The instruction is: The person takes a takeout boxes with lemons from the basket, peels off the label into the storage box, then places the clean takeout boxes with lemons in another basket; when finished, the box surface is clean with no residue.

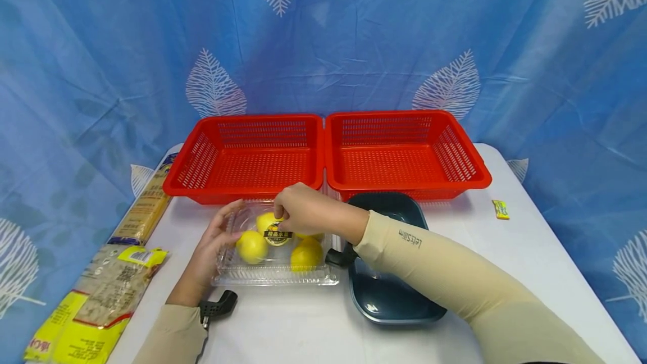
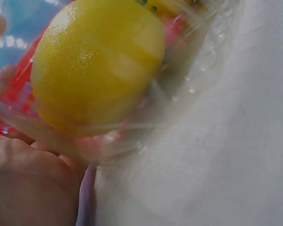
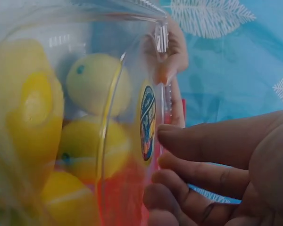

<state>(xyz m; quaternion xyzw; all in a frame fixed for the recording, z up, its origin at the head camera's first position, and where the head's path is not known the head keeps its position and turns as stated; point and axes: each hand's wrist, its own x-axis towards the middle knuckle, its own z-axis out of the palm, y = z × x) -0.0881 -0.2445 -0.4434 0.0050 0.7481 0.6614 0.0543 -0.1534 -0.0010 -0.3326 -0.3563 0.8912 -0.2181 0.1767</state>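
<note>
Several yellow lemons (image 1: 251, 247) lie inside a clear plastic box (image 1: 275, 277), which stands on the white table. A round black-and-yellow sticker (image 1: 277, 233) is on the box's lid. My left hand (image 1: 211, 243) grips the box by its left side, thumb over the edge; the left wrist view shows one lemon (image 2: 96, 66) close behind the clear wall. Over the lid, my right hand (image 1: 309, 212) has its fingertips right at the sticker (image 3: 147, 123), thumb and forefinger slightly apart in the right wrist view.
Two red baskets (image 1: 247, 191) (image 1: 404, 187) stand side by side behind the box. A dark blue tub (image 1: 394, 302) sits under my right forearm. Food packets (image 1: 106, 280) line the left edge, and a small yellow wrapper (image 1: 500, 209) lies at right.
</note>
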